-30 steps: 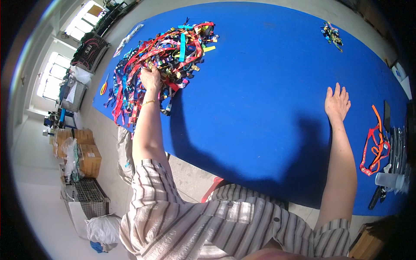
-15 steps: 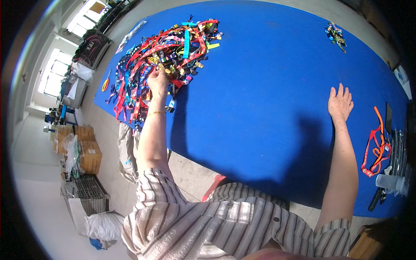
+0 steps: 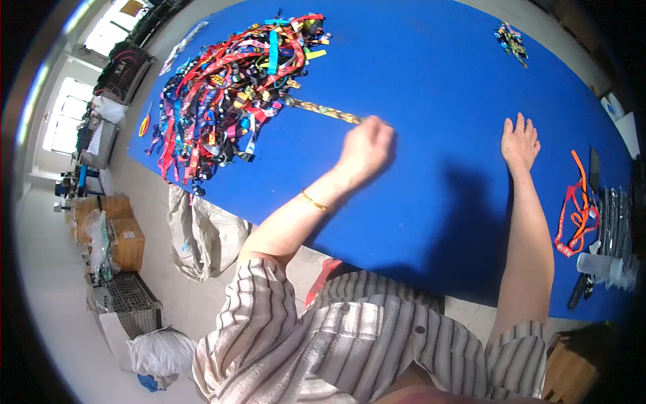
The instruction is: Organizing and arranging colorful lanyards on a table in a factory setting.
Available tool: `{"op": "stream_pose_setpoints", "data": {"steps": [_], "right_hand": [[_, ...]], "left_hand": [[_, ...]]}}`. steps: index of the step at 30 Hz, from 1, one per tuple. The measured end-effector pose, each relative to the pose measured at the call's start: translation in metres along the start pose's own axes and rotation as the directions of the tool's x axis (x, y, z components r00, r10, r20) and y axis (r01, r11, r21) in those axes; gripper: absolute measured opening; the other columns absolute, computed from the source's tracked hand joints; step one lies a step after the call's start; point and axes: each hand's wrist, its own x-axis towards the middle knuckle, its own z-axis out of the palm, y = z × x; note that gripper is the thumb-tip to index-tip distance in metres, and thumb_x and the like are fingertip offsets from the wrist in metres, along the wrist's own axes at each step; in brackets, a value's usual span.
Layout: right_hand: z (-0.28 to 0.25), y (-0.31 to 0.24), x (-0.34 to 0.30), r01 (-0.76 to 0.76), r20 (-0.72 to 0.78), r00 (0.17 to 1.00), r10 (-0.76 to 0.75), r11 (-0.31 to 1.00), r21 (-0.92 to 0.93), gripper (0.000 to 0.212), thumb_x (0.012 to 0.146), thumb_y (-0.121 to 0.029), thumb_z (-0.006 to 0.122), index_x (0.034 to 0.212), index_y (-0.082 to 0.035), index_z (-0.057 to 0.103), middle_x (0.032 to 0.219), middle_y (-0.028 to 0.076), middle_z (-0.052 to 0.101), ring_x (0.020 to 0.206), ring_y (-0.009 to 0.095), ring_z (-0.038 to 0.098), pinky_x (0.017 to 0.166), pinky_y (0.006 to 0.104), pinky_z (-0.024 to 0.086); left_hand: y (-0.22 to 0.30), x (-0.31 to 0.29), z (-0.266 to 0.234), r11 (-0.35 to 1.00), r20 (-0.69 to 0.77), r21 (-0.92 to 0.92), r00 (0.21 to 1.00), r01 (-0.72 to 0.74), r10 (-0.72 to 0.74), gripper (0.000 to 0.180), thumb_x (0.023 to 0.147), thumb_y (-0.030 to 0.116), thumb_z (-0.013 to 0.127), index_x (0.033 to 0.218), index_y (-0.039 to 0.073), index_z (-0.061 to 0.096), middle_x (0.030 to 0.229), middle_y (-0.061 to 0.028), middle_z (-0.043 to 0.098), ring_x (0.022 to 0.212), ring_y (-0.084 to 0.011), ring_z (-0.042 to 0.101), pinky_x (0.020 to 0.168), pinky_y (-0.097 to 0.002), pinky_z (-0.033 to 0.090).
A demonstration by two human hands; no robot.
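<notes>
My left hand (image 3: 367, 145) is closed around the end of a yellow-and-dark patterned strap (image 3: 326, 110). The strap stretches taut from my fist back to the edge of a big heap of colourful straps (image 3: 225, 87) on the blue table. Red, black, blue and teal bands lie tangled in that heap. My right hand (image 3: 521, 143) rests flat on the table at the right, fingers spread, holding nothing. Whether the strap's far end is free of the heap, I cannot tell.
A small bundle of patterned straps (image 3: 511, 44) lies at the far right. Near the right edge are red and orange straps (image 3: 577, 215), black strips (image 3: 612, 215) and a translucent plastic piece (image 3: 599, 266). Orange-handled scissors (image 3: 144, 126) lie left of the heap. A whitish sack (image 3: 195, 236) stands below.
My left hand has moved right from the heap, drawing the patterned strap out with it. My right hand stays flat on the table.
</notes>
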Motion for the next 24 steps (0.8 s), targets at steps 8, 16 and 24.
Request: {"op": "stream_pose_setpoints", "data": {"steps": [8, 16, 24], "right_hand": [[0.009, 0.012, 0.006, 0.072, -0.126, 0.990, -0.069, 0.997, 0.020, 0.060, 0.096, -0.048, 0.034, 0.144, -0.012, 0.041, 0.149, 0.015, 0.039, 0.137, 0.030, 0.035, 0.112, 0.0498, 0.026], [-0.005, 0.003, -0.051, 0.443, -0.270, 0.895, -0.355, 0.775, 0.451, 0.052, 0.088, -0.031, 0.059, 0.135, -0.010, 0.051, 0.137, 0.016, 0.052, 0.131, 0.035, 0.044, 0.110, 0.0449, 0.034], [-0.039, -0.029, -0.128, 0.369, -0.223, 0.805, -0.550, 0.168, 0.914, 0.029, 0.092, -0.025, 0.057, 0.115, -0.010, 0.067, 0.118, 0.010, 0.066, 0.117, 0.026, 0.057, 0.102, 0.0377, 0.042]], "left_hand": [[0.087, -0.033, 0.082, 0.921, 0.334, -0.386, 0.925, -0.044, 0.184, 0.014, 0.095, 0.017, 0.057, 0.089, 0.004, 0.055, 0.071, -0.0078, 0.058, 0.067, -0.0140, 0.053, 0.061, -0.0340, 0.046], [0.065, -0.044, 0.111, 0.877, 0.437, -0.463, 0.894, 0.132, 0.096, 0.013, 0.097, 0.016, 0.056, 0.091, 0.005, 0.059, 0.066, 0.0045, 0.051, 0.059, -0.0053, 0.045, 0.052, -0.0232, 0.038], [0.079, -0.041, 0.096, 0.789, 0.536, -0.547, 0.841, 0.280, 0.073, 0.012, 0.095, 0.008, 0.051, 0.085, 0.006, 0.058, 0.062, 0.0060, 0.049, 0.053, -0.0038, 0.042, 0.048, -0.0219, 0.033]]}}
